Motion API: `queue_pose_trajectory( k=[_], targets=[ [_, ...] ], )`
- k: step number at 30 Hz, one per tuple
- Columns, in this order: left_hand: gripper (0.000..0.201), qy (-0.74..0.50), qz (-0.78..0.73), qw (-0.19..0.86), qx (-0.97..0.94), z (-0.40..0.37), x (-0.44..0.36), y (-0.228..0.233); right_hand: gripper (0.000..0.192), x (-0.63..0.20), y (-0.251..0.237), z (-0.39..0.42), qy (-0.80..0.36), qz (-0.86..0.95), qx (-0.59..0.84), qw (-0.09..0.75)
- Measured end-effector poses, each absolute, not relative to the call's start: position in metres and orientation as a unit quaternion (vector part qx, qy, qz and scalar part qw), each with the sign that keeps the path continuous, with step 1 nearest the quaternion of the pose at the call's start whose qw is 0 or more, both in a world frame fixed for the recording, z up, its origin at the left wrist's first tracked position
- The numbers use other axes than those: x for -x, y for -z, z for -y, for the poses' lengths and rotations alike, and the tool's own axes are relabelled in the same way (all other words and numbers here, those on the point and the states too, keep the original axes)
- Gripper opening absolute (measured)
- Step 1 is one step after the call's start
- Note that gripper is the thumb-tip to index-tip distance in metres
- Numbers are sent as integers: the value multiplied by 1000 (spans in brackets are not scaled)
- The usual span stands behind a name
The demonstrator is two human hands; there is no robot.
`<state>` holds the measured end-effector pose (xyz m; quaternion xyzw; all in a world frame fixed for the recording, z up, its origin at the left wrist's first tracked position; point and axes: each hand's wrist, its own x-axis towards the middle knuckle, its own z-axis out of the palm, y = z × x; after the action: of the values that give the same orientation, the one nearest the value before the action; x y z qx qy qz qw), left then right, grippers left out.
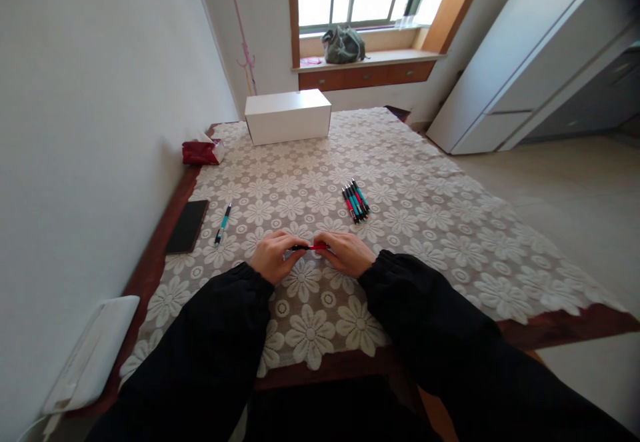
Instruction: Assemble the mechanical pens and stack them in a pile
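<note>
A red and black pen [311,247] lies level between my two hands, low over the lace tablecloth [310,335]. My left hand [275,255] pinches its black end, and my right hand [345,253] grips the red end; the fingers cover part of both ends. Just beyond my right hand, several red, teal and black pens [355,202] lie side by side in a tight group. Off to the left of my left hand rests a single teal and black pen [223,224], next to a flat black notebook-like thing [187,227].
A long white box [289,117] stands at the table's far end. A red packet [201,152] sits by the wall on the left edge. At the near left corner is a white device with a cable [93,355]. Beyond the table are a window sill with a grey-green bag [343,45] and a white fridge [515,62].
</note>
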<state>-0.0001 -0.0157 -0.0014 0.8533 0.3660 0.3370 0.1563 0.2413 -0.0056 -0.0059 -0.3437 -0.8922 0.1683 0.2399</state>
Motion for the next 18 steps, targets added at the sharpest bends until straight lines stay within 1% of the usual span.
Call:
queue_pose_trajectory(
  k=[5,7,10,13,17,18],
  targets=[
    [11,-333,-362,163,-855,16,-1,1,18,-240,2,7,-158,895,345,234],
    [11,-332,-366,160,-854,16,-1,0,20,-240,2,8,-155,896,353,219],
    [11,-330,-377,150,-852,17,-1,0,16,-239,3,9,-160,892,372,199],
    [11,-327,-382,148,-851,17,0,1,23,-240,4,9,-169,888,385,189],
    [11,-327,-365,155,-858,16,0,2,7,-241,4,7,-168,896,357,203],
    [11,-328,-362,155,-858,16,0,2,7,-241,3,7,-164,899,349,207]
  ],
)
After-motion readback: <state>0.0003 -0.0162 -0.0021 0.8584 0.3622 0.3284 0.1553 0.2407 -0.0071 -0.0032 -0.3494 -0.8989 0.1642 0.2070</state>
